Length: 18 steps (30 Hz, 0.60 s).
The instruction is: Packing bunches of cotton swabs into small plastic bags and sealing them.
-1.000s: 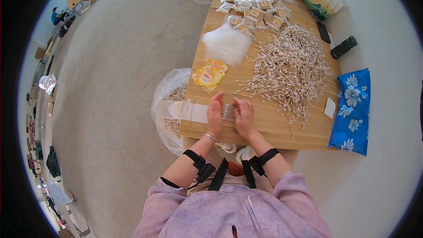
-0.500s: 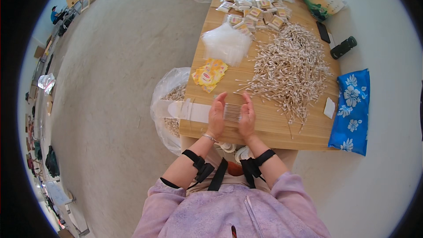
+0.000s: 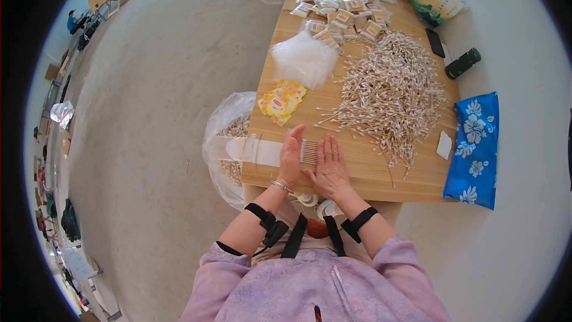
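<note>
- Both hands are near the centre of the head view: my left hand (image 3: 290, 158) stands on edge, fingers extended together, and my right hand (image 3: 330, 167) lies palm down, fingers nearly straight and close together; neither pinches anything that I can see.
- Between them sits a row of cotton swabs (image 3: 308, 152), sticks running left to right across the frame. My left palm faces their left ends; my right fingers cover their right ends, so my right hand is nearer. How hard it presses, I cannot tell.
- Left of my left hand, a smooth, flat white strip (image 3: 268, 152) runs past the edge of the wood-grained desk (image 3: 375, 183).
- Upper right of my hands spreads a bristly, tangled swab pile (image 3: 393, 89).
- Above my left hand lie glossy yellow cards (image 3: 282, 101) and filmy clear sleeves (image 3: 304, 62).
</note>
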Tool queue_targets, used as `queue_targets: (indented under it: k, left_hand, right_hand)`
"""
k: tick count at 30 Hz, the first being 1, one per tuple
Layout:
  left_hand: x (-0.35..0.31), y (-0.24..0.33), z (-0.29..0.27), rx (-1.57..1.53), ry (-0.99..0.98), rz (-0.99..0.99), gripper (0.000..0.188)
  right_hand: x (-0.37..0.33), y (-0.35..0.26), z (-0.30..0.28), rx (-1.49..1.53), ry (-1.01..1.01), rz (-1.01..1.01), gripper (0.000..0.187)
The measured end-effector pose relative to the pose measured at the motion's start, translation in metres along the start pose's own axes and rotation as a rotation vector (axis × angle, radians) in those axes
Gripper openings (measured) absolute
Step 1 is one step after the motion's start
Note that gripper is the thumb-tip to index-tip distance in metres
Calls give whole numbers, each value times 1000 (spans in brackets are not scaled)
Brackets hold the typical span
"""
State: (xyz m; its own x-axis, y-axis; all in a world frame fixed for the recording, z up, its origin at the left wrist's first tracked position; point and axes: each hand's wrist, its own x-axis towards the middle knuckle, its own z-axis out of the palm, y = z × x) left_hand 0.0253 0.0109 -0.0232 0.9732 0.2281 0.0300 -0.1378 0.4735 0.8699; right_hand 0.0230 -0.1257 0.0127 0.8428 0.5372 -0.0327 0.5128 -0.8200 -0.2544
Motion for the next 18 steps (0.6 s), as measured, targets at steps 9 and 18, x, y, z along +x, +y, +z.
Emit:
queue_targets:
  k: [9, 18]
  left_hand:
    - [-3, 9, 9, 8, 69, -18, 59]
    - [-2, 15, -6, 168, 32, -19, 47]
  right_hand:
    - [-3, 5, 8, -45, 6, -47, 93]
    - [-4, -4, 1, -4, 49, -60, 101]
